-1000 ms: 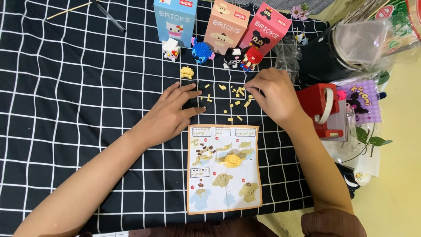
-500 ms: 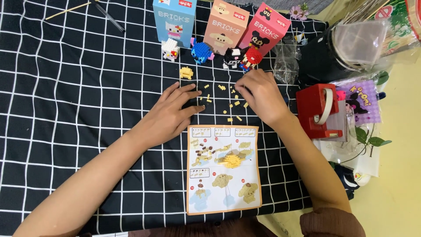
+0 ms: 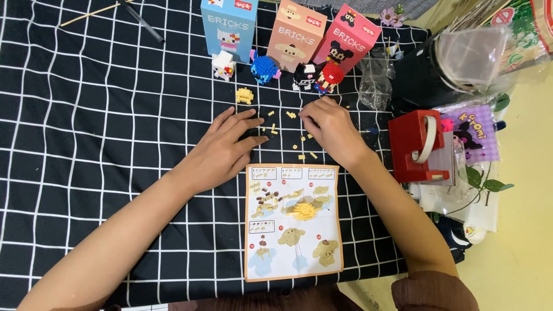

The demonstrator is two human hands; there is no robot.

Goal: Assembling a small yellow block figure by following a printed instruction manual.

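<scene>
While the small yellow bricks [image 3: 286, 131] lie scattered on the black checked cloth [image 3: 86, 115] just above the middle of the frame, the right hand [image 3: 328, 129] has moved a little to the left and upward compared with one second ago, so it now covers the right part of the scatter. Its fingers [image 3: 308, 115] are curled together with the tips down on the cloth among the pieces; whether they pinch one brick, I cannot tell. The left hand [image 3: 222, 152] has stayed almost in the same place, lying flat with the fingers stretched and a little apart, the tips touching the left edge of the scatter and holding nothing. From this I judge that the sorting of pieces goes on. Just above, a small yellow built part [image 3: 244, 95] stands alone. Below the hands lies the instruction sheet [image 3: 294, 222]. In the upper part stand three boxes [image 3: 288, 29] with four small brick figures [image 3: 265, 69] before them, and at right a red tape dispenser [image 3: 417, 144].
</scene>
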